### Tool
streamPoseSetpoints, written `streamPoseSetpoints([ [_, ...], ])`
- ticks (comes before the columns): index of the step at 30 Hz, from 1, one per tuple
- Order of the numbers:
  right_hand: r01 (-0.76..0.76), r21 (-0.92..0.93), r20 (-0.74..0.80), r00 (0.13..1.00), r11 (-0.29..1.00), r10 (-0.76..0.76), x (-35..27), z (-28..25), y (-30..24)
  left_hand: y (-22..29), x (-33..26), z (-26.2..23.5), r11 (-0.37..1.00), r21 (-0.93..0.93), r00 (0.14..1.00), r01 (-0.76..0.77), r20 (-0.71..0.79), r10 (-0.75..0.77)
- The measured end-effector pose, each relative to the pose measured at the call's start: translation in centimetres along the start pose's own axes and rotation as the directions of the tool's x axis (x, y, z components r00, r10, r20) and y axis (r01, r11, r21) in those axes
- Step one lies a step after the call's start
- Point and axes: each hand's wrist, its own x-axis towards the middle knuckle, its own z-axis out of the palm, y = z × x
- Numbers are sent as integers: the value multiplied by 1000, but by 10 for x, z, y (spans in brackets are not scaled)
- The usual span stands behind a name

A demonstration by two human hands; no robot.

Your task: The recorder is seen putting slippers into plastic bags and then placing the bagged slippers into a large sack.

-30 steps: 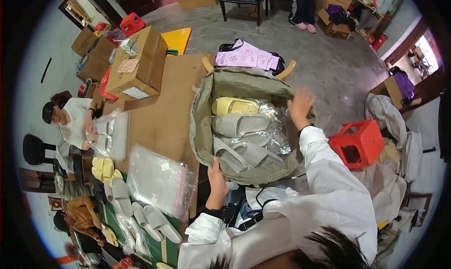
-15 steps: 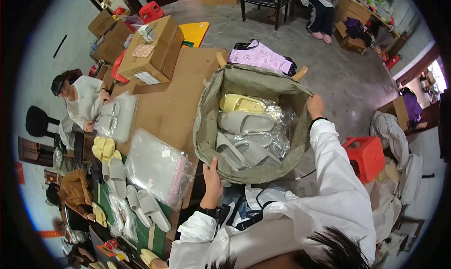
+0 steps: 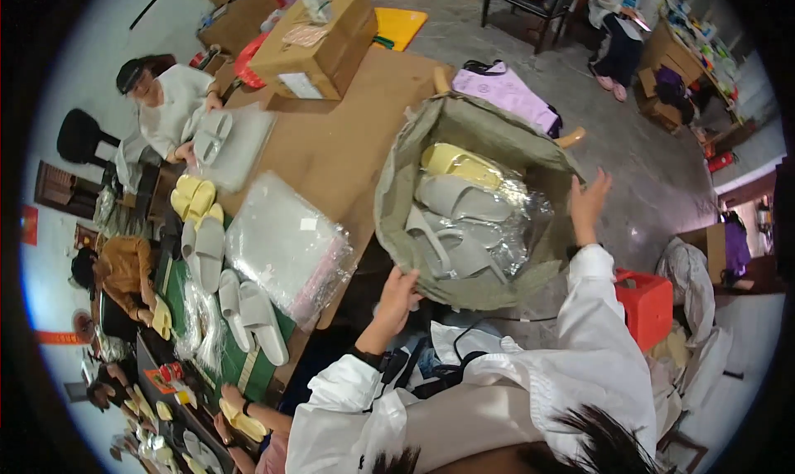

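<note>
Touching the near-left edge of the green bag (image 3: 396, 191), the left hand (image 3: 397, 300) seems to steady it, though I cannot tell whether its fingers clamp the rim. The right hand (image 3: 589, 206) is at the right rim, fingers apart. The bag stands at the table's (image 3: 331, 130) edge, mouth wide, presumably keeping the wrapped slippers (image 3: 465, 198) inside in view.

Right hand's (image 3: 586, 207) hold on the olive-green, open-topped fabric bag (image 3: 396, 194) loosened.
Its fingers, curled over the rim half a second ago, now stand spread; a co-worker's pink sleeve (image 3: 277, 452) has entered view.
</note>
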Motion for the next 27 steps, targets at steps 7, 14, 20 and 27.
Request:
streamPoseSetpoints([
  [7,206,607,159,915,767,-371,-137,-100,-132,-17,-3,-46,987,152,997,60,39,-67],
  [14,193,830,336,578,524,-744,-243,-126,-246,-13,-42,-140,995,83,979,55,-199,-38],
  [20,249,903,263,322,350,-909,-305,-116,-330,-47,-76,-288,947,173,674,-272,-668,316],
  [27,82,909,394,156,409,-906,-357,-97,-390,-19,-140,-426,571,820,-9,49,-571,821],
])
